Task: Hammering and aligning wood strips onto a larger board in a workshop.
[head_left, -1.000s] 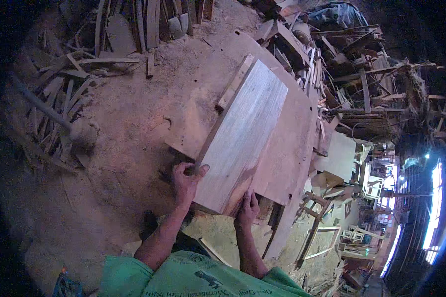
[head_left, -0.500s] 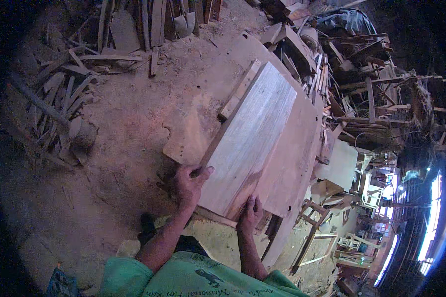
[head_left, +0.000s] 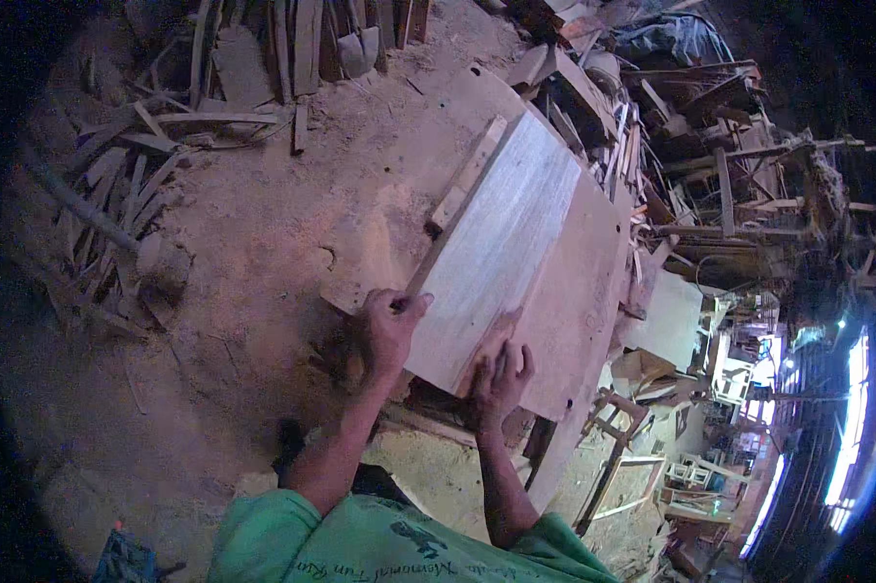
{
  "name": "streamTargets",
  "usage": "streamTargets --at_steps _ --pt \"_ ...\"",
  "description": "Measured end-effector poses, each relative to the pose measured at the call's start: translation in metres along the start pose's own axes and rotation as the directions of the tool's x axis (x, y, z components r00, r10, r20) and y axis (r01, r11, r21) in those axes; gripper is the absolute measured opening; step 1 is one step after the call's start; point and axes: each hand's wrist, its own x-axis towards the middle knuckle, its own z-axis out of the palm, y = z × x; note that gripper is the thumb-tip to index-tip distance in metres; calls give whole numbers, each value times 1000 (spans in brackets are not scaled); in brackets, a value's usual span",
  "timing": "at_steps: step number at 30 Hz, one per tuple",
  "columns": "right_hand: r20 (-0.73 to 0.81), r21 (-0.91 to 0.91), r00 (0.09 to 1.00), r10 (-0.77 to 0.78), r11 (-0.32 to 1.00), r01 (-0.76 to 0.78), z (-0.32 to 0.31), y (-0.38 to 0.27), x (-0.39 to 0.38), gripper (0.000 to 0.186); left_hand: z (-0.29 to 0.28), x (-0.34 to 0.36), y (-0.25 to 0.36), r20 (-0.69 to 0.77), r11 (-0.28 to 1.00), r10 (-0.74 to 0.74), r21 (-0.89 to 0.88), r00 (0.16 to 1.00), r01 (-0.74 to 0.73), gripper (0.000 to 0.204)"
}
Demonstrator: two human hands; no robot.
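Observation:
A pale wooden board (head_left: 504,233) with a darker patch near its lower end lies diagonally on a larger flat wooden panel (head_left: 584,301). A narrow batten (head_left: 463,175) runs along its upper left side. My left hand (head_left: 391,325) is closed on the board's left edge near the lower end, thumb on top. My right hand (head_left: 502,382) grips the lower right corner with curled, slightly separated fingers over the surface. Part of each hand's fingertips is hard to make out.
Scrap planks (head_left: 132,204) are piled at left, with upright boards and a shovel (head_left: 358,51) above. A dense heap of wood offcuts (head_left: 690,165) fills the upper right. Wooden frames (head_left: 627,481) and a pale panel (head_left: 663,321) stand at right, beside bright openings.
The board and both hands have moved forward, away from my body, along the panel. My right hand's fingers have shifted from the board's edge further over its surface.

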Motion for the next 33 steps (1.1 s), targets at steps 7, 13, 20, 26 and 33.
streamTargets --at_steps 7,13,20,26,33 --pt "167 -193 836 -522 815 547 -5 -1 -8 115 -4 2 5 65 997 -2 81 998 -3 43" --pt "290 -323 885 -365 833 449 4 7 5 125 5 13 7 55 990 -47 133 997 40 44" --pt "157 -212 852 -499 826 522 5 4 28 129 19 30 14 67 994 -4 107 998 -4 47" --pt "175 -157 888 -425 879 451 7 7 51 121 41 52 9 -84 968 80 243 993 -57 44" --pt "134 -205 890 -435 867 455 16 13 82 123 60 72 13 -44 990 11 141 999 -5 50"
